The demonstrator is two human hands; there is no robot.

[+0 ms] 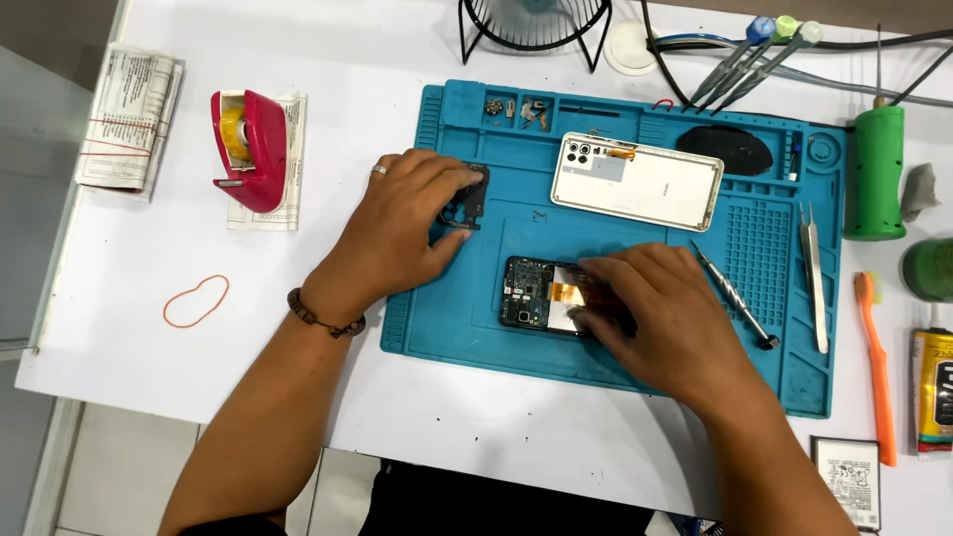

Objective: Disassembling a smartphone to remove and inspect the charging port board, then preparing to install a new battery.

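Observation:
An opened phone (536,293) with its circuit board and an orange flex strip showing lies on the blue repair mat (467,318). My right hand (655,313) rests on the phone's right part, fingers pressed on it. My left hand (402,228), with a ring and a bead bracelet, grips a small black plastic cover piece (475,199) on the mat to the upper left of the phone. The phone's white back cover (640,181) lies face down farther back on the mat.
On the mat's right lie a screwdriver (737,296) and tweezers (814,273). Beyond it sit an orange brush (876,367), green tool (876,174), glue tube (931,392) and battery (849,481). A pink tape dispenser (250,147), orange rubber band (197,301) and fan base (536,25) stand around.

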